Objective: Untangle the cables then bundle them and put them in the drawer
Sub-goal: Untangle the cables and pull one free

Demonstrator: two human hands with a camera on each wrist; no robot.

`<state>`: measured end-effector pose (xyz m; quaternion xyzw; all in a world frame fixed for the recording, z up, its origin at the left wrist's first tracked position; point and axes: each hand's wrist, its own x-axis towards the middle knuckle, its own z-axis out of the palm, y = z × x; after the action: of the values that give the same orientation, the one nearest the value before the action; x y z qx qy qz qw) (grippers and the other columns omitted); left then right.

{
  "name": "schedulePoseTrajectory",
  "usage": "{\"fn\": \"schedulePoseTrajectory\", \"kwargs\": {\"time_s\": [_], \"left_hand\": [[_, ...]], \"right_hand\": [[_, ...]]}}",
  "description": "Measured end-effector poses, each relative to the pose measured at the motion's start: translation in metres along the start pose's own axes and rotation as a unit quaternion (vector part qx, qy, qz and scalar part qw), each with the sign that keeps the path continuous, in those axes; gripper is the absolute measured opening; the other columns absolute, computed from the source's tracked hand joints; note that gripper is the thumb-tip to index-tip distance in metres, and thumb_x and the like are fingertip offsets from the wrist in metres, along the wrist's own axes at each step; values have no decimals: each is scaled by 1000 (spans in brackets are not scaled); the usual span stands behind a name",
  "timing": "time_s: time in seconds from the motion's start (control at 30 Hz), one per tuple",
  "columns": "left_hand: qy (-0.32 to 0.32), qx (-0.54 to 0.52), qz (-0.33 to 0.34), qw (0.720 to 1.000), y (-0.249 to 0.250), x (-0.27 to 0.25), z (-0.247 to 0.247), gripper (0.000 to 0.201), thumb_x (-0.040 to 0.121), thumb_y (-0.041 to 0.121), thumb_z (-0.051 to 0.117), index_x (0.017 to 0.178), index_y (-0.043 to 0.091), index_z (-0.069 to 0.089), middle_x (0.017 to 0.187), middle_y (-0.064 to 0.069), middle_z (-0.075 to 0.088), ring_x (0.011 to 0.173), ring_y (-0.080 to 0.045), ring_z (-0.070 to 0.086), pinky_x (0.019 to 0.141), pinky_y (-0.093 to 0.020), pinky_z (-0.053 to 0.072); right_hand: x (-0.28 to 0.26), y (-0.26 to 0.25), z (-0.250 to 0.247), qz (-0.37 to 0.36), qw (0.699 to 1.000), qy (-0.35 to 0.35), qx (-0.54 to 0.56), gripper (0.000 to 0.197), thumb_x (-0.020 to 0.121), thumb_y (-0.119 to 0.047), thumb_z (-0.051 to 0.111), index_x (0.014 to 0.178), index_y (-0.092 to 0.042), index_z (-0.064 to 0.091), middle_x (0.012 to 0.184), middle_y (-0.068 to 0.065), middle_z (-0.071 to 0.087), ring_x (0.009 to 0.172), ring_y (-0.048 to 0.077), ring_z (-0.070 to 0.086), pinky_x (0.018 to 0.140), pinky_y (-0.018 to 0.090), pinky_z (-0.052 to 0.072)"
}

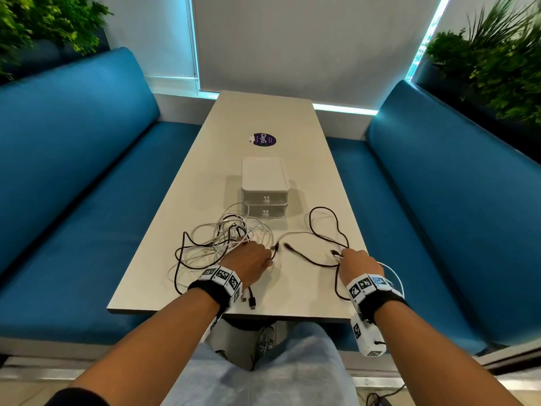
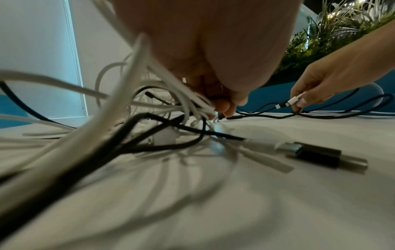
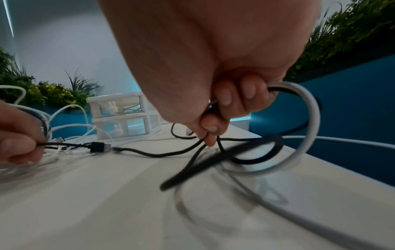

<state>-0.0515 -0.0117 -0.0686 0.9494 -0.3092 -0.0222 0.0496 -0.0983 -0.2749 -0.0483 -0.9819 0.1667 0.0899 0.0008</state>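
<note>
A tangle of white and black cables (image 1: 225, 241) lies on the pale table (image 1: 292, 294) in front of a small white two-drawer box (image 1: 265, 194); both drawers look closed. My left hand (image 1: 254, 259) sits on the right edge of the tangle, its curled fingers (image 2: 224, 108) pinching a black cable among white strands. My right hand (image 1: 355, 260) grips a black cable (image 3: 245, 152) and a white cable (image 3: 307, 121) together in curled fingers (image 3: 226, 96), with plug ends (image 2: 288, 102) sticking out. A loose black USB plug (image 3: 100, 147) lies between the hands.
Blue bench seats (image 1: 87, 230) run along both sides of the narrow table. Plants (image 1: 497, 60) stand behind the backrests. A round purple sticker (image 1: 264, 139) is on the tabletop beyond the box. Two more plugs (image 1: 250, 301) lie near the front edge by my left wrist.
</note>
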Motion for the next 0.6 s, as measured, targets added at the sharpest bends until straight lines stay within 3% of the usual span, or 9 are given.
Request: {"fn": "schedulePoseTrajectory", "kwargs": {"time_s": [0.17, 0.33, 0.5, 0.6], "left_hand": [[16, -1, -14, 1000, 7, 1, 10, 21, 100, 33, 43, 112, 19, 54, 111, -4, 62, 109, -26, 53, 99, -41, 38], [3, -5, -18, 1000, 5, 3, 11, 17, 99, 33, 46, 104, 19, 55, 109, -4, 61, 108, -26, 51, 95, -40, 40], [0, 1, -20, 1000, 3, 2, 13, 19, 99, 34, 45, 102, 19, 56, 108, -4, 61, 108, -26, 50, 96, -40, 39], [0, 2, -16, 1000, 2, 2, 13, 19, 99, 34, 44, 101, 19, 56, 107, -4, 61, 108, -26, 50, 95, -39, 38]], "right_hand": [[0, -20, -1, -44, 996, 51, 60, 25, 101, -27, 35, 111, -18, 56, 94, 7, 62, 81, 28, 63, 70, 37, 54], [-2, -36, -4, -98, 987, 85, 92, 30, 104, -32, 27, 111, -14, 50, 96, 11, 65, 83, 33, 62, 66, 37, 47], [-5, -39, 9, -145, 987, 35, 60, 30, 96, -39, 47, 112, -16, 54, 103, 8, 65, 92, 29, 64, 74, 37, 52], [-4, -32, 13, -127, 991, 10, 46, 28, 94, -40, 50, 107, -16, 55, 99, 7, 65, 87, 27, 63, 69, 34, 49]]}}
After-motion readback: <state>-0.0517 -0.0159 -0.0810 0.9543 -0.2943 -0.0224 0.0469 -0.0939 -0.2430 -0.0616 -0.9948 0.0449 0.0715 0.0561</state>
